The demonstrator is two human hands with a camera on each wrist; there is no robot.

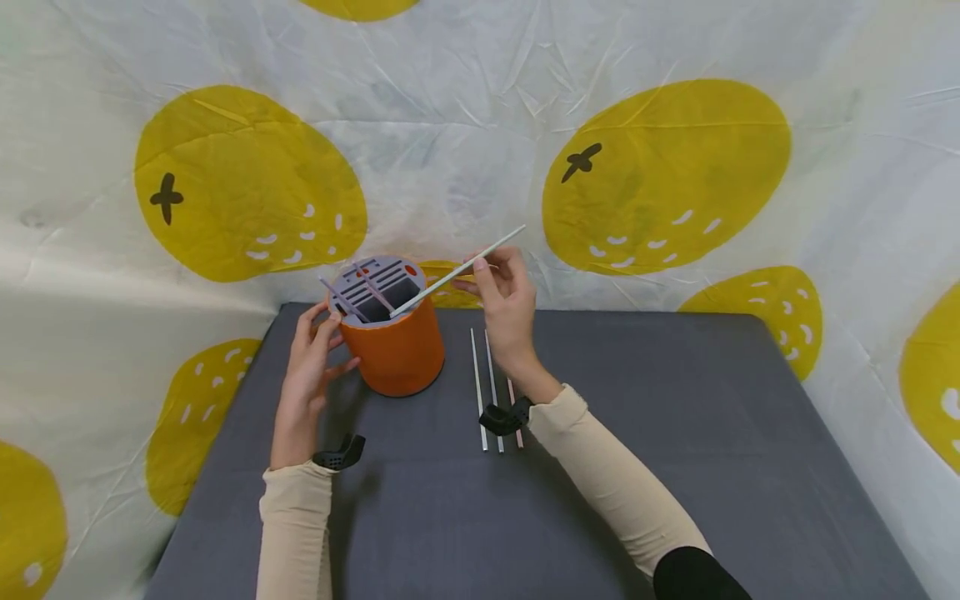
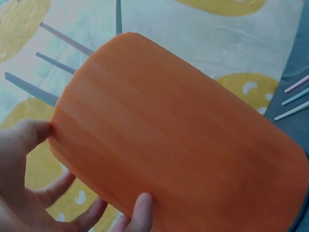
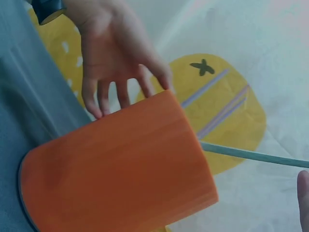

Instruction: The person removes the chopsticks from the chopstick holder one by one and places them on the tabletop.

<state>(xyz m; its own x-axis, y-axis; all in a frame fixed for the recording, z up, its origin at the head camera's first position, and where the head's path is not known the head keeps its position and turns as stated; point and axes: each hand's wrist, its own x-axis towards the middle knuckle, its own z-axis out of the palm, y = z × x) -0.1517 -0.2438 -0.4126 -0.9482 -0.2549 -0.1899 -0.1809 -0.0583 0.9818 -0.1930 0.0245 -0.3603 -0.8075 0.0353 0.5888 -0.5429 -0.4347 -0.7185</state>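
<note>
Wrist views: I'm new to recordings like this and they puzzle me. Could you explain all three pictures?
There is no machine, just a person working bare-handed. The head picture looks forward and down; the other two come from cameras worn on each wrist, so the scene looks tilted. On the grey table stands an orange utensil holder with lilac chopsticks in its top, and three loose chopsticks lie nearby. The left hand touches the holder with its fingers. The right hand pinches a pale green chopstick, its lower end at the holder's top.
</note>
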